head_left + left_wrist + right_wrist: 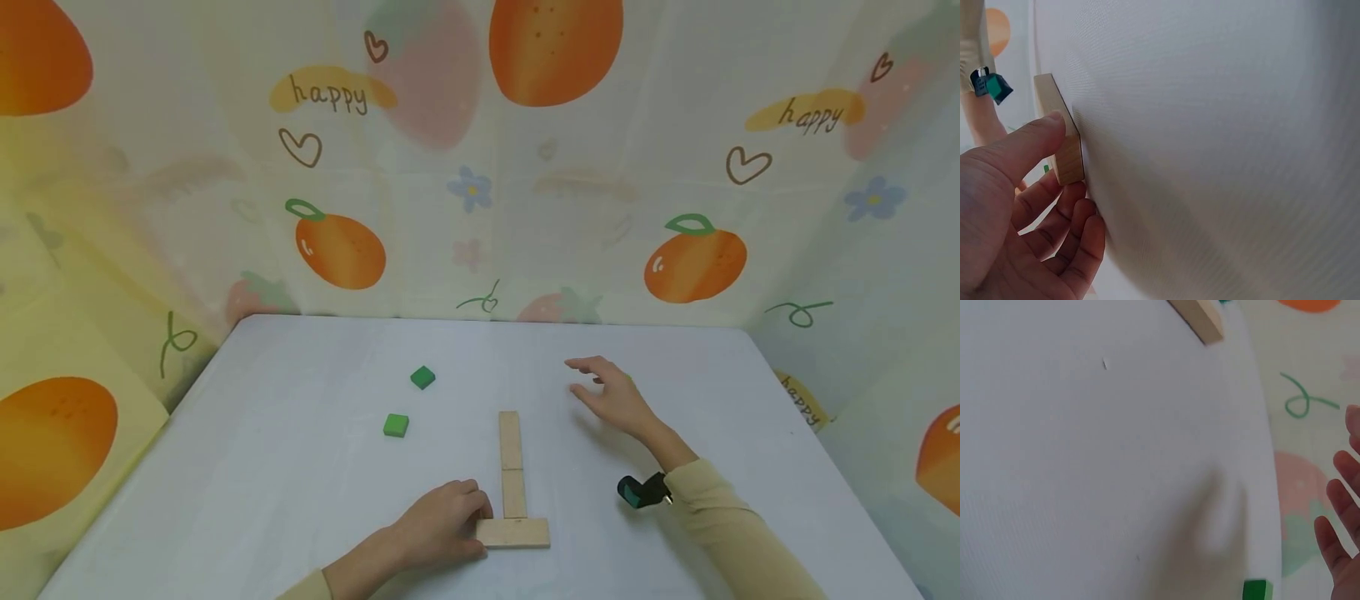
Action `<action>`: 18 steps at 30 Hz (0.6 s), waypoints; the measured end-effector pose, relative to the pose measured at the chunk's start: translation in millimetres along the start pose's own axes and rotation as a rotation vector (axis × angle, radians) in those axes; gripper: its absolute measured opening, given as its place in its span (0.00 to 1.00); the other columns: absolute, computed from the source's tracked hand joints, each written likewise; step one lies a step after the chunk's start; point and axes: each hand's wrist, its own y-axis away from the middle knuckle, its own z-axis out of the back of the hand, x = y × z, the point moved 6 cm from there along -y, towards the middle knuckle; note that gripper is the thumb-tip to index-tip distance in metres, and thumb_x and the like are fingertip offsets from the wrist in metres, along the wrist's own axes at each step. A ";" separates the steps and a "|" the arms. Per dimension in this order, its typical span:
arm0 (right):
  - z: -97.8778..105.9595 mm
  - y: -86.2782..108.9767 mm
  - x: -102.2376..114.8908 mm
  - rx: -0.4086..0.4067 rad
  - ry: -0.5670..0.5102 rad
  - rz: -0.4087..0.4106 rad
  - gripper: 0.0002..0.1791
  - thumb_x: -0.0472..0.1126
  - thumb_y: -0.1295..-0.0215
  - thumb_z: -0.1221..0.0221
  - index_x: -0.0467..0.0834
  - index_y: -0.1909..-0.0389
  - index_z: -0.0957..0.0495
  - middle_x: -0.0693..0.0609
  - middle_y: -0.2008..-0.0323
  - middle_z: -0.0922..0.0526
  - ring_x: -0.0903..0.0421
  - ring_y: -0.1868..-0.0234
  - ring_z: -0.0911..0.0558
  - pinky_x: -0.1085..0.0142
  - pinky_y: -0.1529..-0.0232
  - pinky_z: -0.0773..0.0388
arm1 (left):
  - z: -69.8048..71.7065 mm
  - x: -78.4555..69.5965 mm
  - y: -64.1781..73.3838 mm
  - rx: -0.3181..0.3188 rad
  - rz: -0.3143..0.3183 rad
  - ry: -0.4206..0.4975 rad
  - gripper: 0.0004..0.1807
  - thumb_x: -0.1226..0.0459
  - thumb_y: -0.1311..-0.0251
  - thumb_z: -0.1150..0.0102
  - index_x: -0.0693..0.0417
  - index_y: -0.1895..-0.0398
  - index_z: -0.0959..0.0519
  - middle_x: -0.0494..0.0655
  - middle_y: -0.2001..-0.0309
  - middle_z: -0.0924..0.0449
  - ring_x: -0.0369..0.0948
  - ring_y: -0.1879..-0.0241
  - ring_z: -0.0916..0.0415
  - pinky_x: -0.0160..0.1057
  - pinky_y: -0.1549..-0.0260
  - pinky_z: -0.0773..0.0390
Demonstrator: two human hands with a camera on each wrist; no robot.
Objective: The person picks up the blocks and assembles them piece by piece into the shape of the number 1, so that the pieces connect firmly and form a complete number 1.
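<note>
Where the head view looks down on the white table [285, 433], the left hand [442, 523] pinches the left end of a crosswise wooden block [517, 533]. Its far side meets the middle wooden block [513, 493], which lines up with the far wooden block [510, 439], forming a T. Well apart, to the left, lie a bright green block [396, 426] and a dark green block [423, 377]. The right hand [618, 400] hovers with relaxed fingers, grasping nothing.

In the left wrist view, the thumb [1047, 134] presses the crosswise block near its end, with fingertips gathered about that end. A light, level pinch would probably suit this steadying best; a hard push could skew the join, so small nudges seem wiser.

In the right wrist view, the right hand's fingers are spread at the frame edge; keeping them clear should protect the row.
</note>
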 end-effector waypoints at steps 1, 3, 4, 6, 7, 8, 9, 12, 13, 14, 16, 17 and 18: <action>3.6 0.0 -3.4 -0.010 0.007 -0.011 0.22 0.38 0.41 0.40 0.41 0.45 0.27 0.46 0.49 0.24 0.47 0.49 0.26 0.51 0.51 0.27 | -0.5 0.6 0.1 0.000 0.004 0.003 0.16 0.55 0.56 0.30 0.47 0.64 0.22 0.31 0.69 0.30 0.27 0.70 0.38 0.27 0.67 0.30; 10.5 0.0 -9.1 -0.026 0.009 -0.038 0.22 0.38 0.41 0.40 0.41 0.45 0.27 0.45 0.49 0.24 0.47 0.49 0.26 0.51 0.50 0.27 | -1.5 1.7 0.2 0.000 0.011 0.004 0.16 0.55 0.56 0.30 0.47 0.64 0.22 0.31 0.69 0.30 0.27 0.70 0.38 0.27 0.67 0.30; 13.4 0.2 -12.6 -0.031 0.013 -0.050 0.22 0.38 0.41 0.40 0.40 0.45 0.28 0.44 0.49 0.24 0.47 0.48 0.27 0.51 0.50 0.27 | -1.9 2.2 -0.1 -0.001 0.012 0.005 0.16 0.54 0.56 0.30 0.46 0.64 0.22 0.31 0.69 0.30 0.28 0.70 0.38 0.27 0.67 0.30; 18.3 0.6 -19.4 -0.034 0.013 -0.080 0.22 0.38 0.40 0.40 0.40 0.44 0.28 0.43 0.48 0.25 0.46 0.48 0.27 0.51 0.49 0.28 | -2.5 2.8 -0.6 -0.001 0.015 0.004 0.16 0.54 0.56 0.30 0.46 0.64 0.22 0.31 0.69 0.30 0.28 0.70 0.38 0.27 0.67 0.30; 20.0 0.9 -22.9 -0.033 0.020 -0.089 0.22 0.38 0.40 0.41 0.40 0.44 0.28 0.43 0.47 0.25 0.46 0.47 0.28 0.50 0.49 0.28 | -2.7 2.9 -0.7 0.000 0.017 0.005 0.16 0.54 0.56 0.30 0.46 0.64 0.22 0.31 0.69 0.29 0.28 0.70 0.38 0.27 0.68 0.30; 21.9 1.3 -25.5 -0.037 0.022 -0.098 0.22 0.38 0.40 0.41 0.39 0.44 0.28 0.42 0.47 0.25 0.45 0.47 0.28 0.50 0.49 0.28 | -2.8 3.0 -0.8 0.001 0.019 0.006 0.16 0.54 0.56 0.30 0.46 0.64 0.22 0.30 0.69 0.29 0.27 0.70 0.38 0.27 0.68 0.30; 23.5 1.9 -28.5 -0.040 0.024 -0.105 0.22 0.38 0.40 0.41 0.39 0.44 0.29 0.42 0.47 0.25 0.45 0.47 0.28 0.50 0.49 0.28 | -2.7 2.8 -0.8 0.001 0.020 0.008 0.16 0.54 0.56 0.30 0.46 0.64 0.22 0.31 0.69 0.29 0.27 0.70 0.38 0.27 0.68 0.30; 28.3 4.1 -37.0 -0.055 0.021 -0.117 0.22 0.38 0.40 0.41 0.38 0.44 0.29 0.41 0.47 0.26 0.44 0.47 0.28 0.49 0.49 0.29 | -2.5 2.2 -0.3 0.006 0.023 0.013 0.16 0.54 0.56 0.30 0.46 0.64 0.22 0.31 0.68 0.29 0.27 0.70 0.37 0.27 0.67 0.30; 29.9 4.7 -39.4 -0.062 0.020 -0.118 0.22 0.38 0.40 0.41 0.38 0.44 0.29 0.41 0.47 0.25 0.44 0.47 0.28 0.49 0.49 0.29 | -2.3 1.9 0.0 0.008 0.025 0.016 0.16 0.54 0.56 0.30 0.46 0.64 0.22 0.31 0.68 0.29 0.27 0.69 0.37 0.27 0.67 0.30; 31.7 5.7 -41.7 -0.069 0.015 -0.125 0.22 0.37 0.40 0.41 0.38 0.44 0.29 0.41 0.48 0.25 0.44 0.47 0.28 0.49 0.49 0.30 | -2.3 1.6 0.1 0.009 0.024 0.018 0.16 0.55 0.56 0.30 0.46 0.64 0.22 0.31 0.68 0.29 0.27 0.69 0.37 0.27 0.66 0.30; 34.3 6.8 -47.5 -0.077 0.014 -0.142 0.22 0.38 0.39 0.42 0.38 0.44 0.29 0.41 0.47 0.26 0.44 0.47 0.29 0.48 0.49 0.30 | -2.1 1.2 0.0 0.010 0.021 0.014 0.15 0.55 0.55 0.31 0.46 0.64 0.22 0.31 0.68 0.29 0.27 0.69 0.38 0.27 0.67 0.30; 35.4 7.3 -50.4 -0.079 0.013 -0.152 0.22 0.38 0.39 0.42 0.38 0.43 0.29 0.41 0.47 0.26 0.44 0.46 0.29 0.48 0.48 0.30 | -2.0 1.1 0.0 0.009 0.021 0.012 0.15 0.55 0.55 0.31 0.46 0.64 0.22 0.31 0.68 0.29 0.27 0.69 0.38 0.27 0.67 0.30; 36.4 7.9 -53.1 -0.080 0.010 -0.167 0.22 0.38 0.38 0.42 0.39 0.43 0.30 0.41 0.47 0.27 0.44 0.46 0.29 0.48 0.48 0.31 | -1.9 1.1 -0.1 0.009 0.020 0.010 0.15 0.55 0.55 0.31 0.46 0.64 0.22 0.31 0.68 0.29 0.27 0.70 0.38 0.27 0.67 0.31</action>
